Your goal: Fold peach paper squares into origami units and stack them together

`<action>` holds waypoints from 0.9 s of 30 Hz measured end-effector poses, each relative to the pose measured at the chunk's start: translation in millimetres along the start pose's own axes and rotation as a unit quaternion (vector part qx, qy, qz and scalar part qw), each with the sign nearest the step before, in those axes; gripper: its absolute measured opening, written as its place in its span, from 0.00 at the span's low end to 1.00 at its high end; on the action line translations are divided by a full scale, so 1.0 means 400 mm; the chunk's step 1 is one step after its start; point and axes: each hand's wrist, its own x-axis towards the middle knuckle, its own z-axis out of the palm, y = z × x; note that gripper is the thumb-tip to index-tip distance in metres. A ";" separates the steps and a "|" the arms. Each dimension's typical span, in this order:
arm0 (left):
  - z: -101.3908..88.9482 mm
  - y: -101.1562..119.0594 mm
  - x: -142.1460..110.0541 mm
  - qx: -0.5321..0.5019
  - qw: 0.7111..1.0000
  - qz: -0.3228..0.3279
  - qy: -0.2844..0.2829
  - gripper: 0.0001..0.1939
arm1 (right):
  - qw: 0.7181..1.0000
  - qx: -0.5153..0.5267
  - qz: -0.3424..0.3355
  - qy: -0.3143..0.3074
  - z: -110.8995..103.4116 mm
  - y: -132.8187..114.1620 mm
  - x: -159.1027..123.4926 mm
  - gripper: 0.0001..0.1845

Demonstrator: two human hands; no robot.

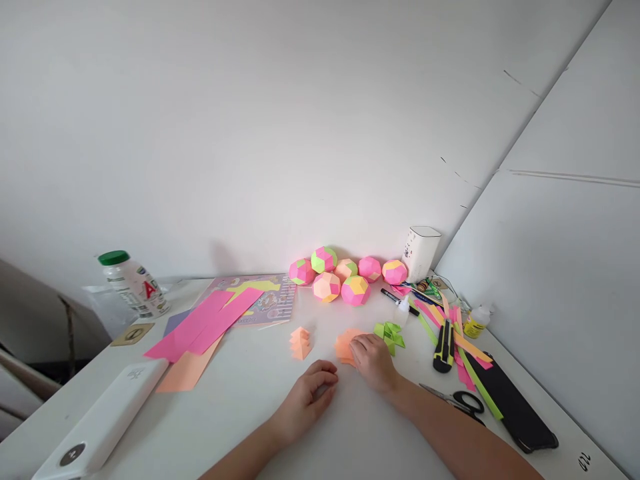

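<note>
Near the middle of the white bench point(240, 427), the right hand point(374, 363) bends its fingers over a peach folded-paper piece point(344, 347) — whether they pinch it or only press it, I cannot tell. The left hand point(306, 398) rests a little nearer and to the left, thumb and fingertips apart, with nothing visible between them. Handling this piece well calls, I judge, for light fingertip pressure along the creases, with the left hand best used to steady its near-left edge. Counting the folded work: one peach piece at the right hand, one pleated peach paper piece point(301, 343) apart to the left, one clump of lime-green folded paper point(390, 337) just to the right, and seven multicoloured faceted paper balls point(326, 287) clustered at the far side. Rightward lie one yellow-and-black box cutter point(443, 347), one pair of black-handled metal scissors point(469, 402) and one small yellow bottle point(476, 323); the pink, green and orange paper strips point(473, 347) there overlap too much to count. Far left stands one white, green-capped bottle point(131, 285).
</note>
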 end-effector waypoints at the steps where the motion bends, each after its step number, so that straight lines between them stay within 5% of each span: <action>1: 0.000 -0.001 0.001 -0.005 1.000 -0.002 0.002 0.09 | 1.000 0.005 -0.001 0.005 -0.003 -0.002 -0.001 0.14; 10: -0.003 -0.018 0.006 -0.065 0.998 -0.024 0.016 0.11 | 0.997 0.069 -0.038 -0.020 -0.012 -0.009 0.010 0.10; 17: 0.025 -0.038 -0.013 0.211 0.970 0.118 -0.001 0.29 | 0.991 0.116 -0.053 -0.046 -0.031 -0.016 0.017 0.06; 27: 0.023 -0.027 -0.006 0.239 0.964 0.115 0.031 0.18 | 0.989 0.118 -0.049 -0.080 -0.038 -0.016 0.024 0.02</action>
